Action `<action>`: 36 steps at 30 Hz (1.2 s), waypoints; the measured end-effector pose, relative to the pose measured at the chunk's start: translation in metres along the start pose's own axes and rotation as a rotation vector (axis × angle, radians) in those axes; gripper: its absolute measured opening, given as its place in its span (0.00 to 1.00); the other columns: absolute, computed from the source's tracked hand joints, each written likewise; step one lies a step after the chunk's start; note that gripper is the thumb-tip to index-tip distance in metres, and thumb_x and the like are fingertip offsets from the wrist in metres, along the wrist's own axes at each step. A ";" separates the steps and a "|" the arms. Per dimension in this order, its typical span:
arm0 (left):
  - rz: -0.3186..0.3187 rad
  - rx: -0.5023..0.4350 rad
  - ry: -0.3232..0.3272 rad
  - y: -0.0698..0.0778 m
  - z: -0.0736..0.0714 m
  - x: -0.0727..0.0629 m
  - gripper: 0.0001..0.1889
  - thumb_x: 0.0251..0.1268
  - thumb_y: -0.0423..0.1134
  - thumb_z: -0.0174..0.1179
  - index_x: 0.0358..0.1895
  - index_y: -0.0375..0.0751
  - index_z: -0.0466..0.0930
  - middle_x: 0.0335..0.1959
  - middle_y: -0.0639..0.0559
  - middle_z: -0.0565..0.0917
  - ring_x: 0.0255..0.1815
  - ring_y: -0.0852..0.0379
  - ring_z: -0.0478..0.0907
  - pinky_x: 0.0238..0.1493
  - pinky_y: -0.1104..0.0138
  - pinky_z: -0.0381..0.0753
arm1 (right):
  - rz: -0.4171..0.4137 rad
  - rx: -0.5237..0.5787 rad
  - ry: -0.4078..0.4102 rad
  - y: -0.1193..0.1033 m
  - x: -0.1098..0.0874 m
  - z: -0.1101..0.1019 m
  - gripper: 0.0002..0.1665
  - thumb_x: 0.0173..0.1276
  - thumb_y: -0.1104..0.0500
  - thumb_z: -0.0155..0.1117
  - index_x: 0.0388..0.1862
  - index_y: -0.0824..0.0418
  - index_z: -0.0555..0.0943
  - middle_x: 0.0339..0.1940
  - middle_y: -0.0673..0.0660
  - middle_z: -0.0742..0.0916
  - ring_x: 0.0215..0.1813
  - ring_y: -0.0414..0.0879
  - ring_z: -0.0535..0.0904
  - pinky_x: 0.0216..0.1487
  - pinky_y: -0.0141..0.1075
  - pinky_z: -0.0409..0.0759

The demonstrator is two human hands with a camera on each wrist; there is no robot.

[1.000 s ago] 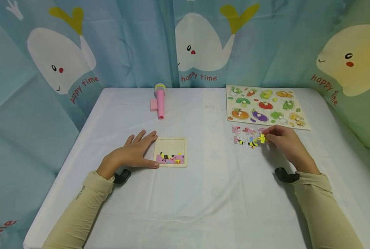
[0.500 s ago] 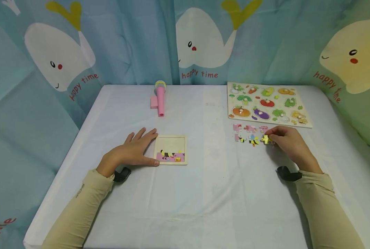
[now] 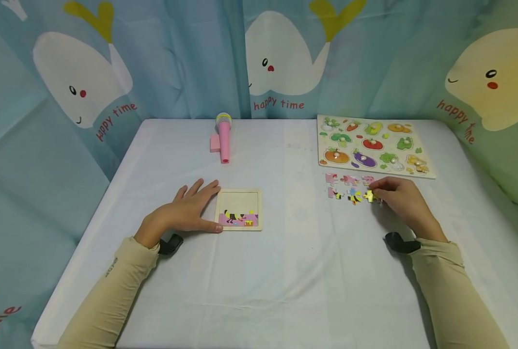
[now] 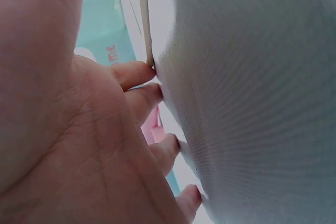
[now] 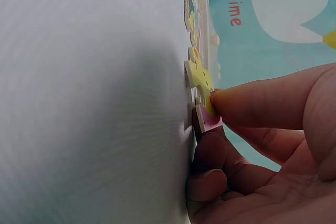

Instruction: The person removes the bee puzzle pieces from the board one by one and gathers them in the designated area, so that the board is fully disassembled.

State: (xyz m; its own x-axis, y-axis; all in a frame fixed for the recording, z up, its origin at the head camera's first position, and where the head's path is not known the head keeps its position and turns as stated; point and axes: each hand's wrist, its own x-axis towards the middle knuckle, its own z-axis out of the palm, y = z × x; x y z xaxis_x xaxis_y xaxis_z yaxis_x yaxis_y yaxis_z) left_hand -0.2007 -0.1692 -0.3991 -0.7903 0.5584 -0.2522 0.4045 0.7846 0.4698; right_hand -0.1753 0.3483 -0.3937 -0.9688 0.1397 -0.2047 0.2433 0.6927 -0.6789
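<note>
The right hand (image 3: 400, 203) is pinching a yellow puzzle piece (image 3: 368, 196), perhaps touching the cloth, beside loose pieces (image 3: 350, 180); the left hand (image 3: 183, 213), fingers spread, is touching the frame (image 3: 260, 208); a slack pinch could be dropping it.

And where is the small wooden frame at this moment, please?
In the head view, the wooden frame lies just left of centre on the white table, with the left hand at its left edge and the pink microphone beyond it.
</note>
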 end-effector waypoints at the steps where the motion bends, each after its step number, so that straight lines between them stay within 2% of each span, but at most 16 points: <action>1: 0.001 -0.002 0.002 0.000 0.000 0.000 0.59 0.63 0.63 0.73 0.87 0.37 0.50 0.89 0.41 0.48 0.88 0.33 0.34 0.81 0.35 0.32 | -0.002 -0.002 0.002 0.000 0.000 0.000 0.23 0.86 0.54 0.54 0.67 0.68 0.78 0.58 0.68 0.81 0.51 0.57 0.73 0.42 0.38 0.75; 7: -0.009 -0.004 -0.003 -0.003 0.000 0.000 0.59 0.64 0.63 0.73 0.87 0.37 0.50 0.89 0.43 0.47 0.88 0.34 0.33 0.81 0.36 0.30 | 0.000 -0.019 0.028 -0.001 0.004 -0.003 0.26 0.88 0.49 0.52 0.69 0.68 0.77 0.56 0.67 0.81 0.51 0.57 0.72 0.42 0.37 0.74; 11: -0.002 -0.005 -0.001 -0.003 -0.001 0.001 0.59 0.64 0.63 0.73 0.87 0.37 0.50 0.89 0.42 0.47 0.88 0.34 0.33 0.81 0.35 0.30 | 0.019 0.009 0.035 -0.002 0.004 -0.005 0.31 0.88 0.44 0.50 0.71 0.69 0.76 0.58 0.67 0.79 0.53 0.56 0.71 0.42 0.36 0.74; 15: -0.002 0.006 -0.010 -0.001 0.000 0.004 0.59 0.64 0.63 0.73 0.88 0.38 0.49 0.89 0.43 0.47 0.88 0.35 0.32 0.81 0.36 0.30 | 0.001 0.044 0.032 -0.008 0.001 -0.005 0.33 0.87 0.42 0.50 0.72 0.69 0.75 0.59 0.65 0.80 0.51 0.55 0.72 0.42 0.35 0.75; 23: 0.000 0.006 -0.006 -0.001 0.000 0.005 0.59 0.64 0.63 0.73 0.88 0.38 0.49 0.90 0.44 0.46 0.88 0.35 0.32 0.81 0.37 0.30 | -0.140 0.073 -0.003 -0.036 -0.005 0.003 0.31 0.87 0.43 0.53 0.68 0.68 0.78 0.59 0.66 0.84 0.50 0.52 0.76 0.42 0.31 0.78; 31: -0.016 0.009 -0.011 -0.001 -0.001 0.003 0.59 0.64 0.63 0.73 0.88 0.38 0.49 0.90 0.43 0.47 0.88 0.35 0.32 0.81 0.36 0.30 | -0.315 0.032 -0.081 -0.071 -0.005 0.028 0.22 0.86 0.51 0.57 0.62 0.68 0.82 0.52 0.64 0.87 0.47 0.52 0.82 0.41 0.33 0.81; 36: -0.018 0.029 -0.010 -0.002 0.000 0.003 0.59 0.64 0.63 0.73 0.87 0.38 0.50 0.89 0.44 0.47 0.88 0.36 0.32 0.81 0.36 0.31 | -0.372 0.057 -0.132 -0.089 -0.006 0.046 0.19 0.86 0.53 0.59 0.60 0.67 0.83 0.48 0.64 0.87 0.45 0.53 0.82 0.41 0.33 0.80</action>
State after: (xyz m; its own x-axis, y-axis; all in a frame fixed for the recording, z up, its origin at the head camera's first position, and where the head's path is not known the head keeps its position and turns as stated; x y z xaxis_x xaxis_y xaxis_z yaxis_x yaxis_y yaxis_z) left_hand -0.2036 -0.1693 -0.4004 -0.7927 0.5470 -0.2692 0.4038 0.8019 0.4402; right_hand -0.1889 0.2531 -0.3639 -0.9777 -0.2084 -0.0237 -0.1176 0.6382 -0.7609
